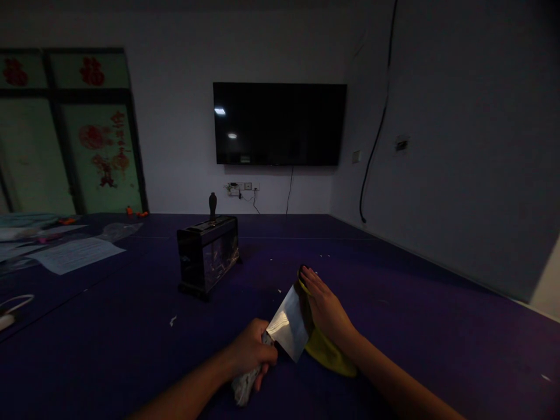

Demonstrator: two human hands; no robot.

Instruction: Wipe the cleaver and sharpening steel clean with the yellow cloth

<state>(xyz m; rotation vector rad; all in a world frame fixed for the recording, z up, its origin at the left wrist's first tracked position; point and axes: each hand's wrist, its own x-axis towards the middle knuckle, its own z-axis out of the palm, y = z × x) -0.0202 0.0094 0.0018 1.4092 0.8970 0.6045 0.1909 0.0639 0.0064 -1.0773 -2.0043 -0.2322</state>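
Observation:
My left hand (252,353) is wrapped round the handle of a cleaver (286,326). Grey-white crumpled wrapping (243,386) covers that handle and sticks out below my fist. The broad, shiny blade points up and away to the right. Against its far right part, my right hand (328,309) presses a yellow cloth (330,353), fingers together; the cloth hangs below the palm and hides some of the blade. Beyond my left hand, a black knife block (207,254) stands on the purple tabletop (144,350), with one dark knife handle (212,206) upright in its top.
Papers (79,254) and clear plastic (120,230) lie at the left, near a white cable (17,303). Small white scraps (172,321) dot the tabletop. A television (280,123) hangs on the far wall; a black cable (378,131) dangles at the right wall.

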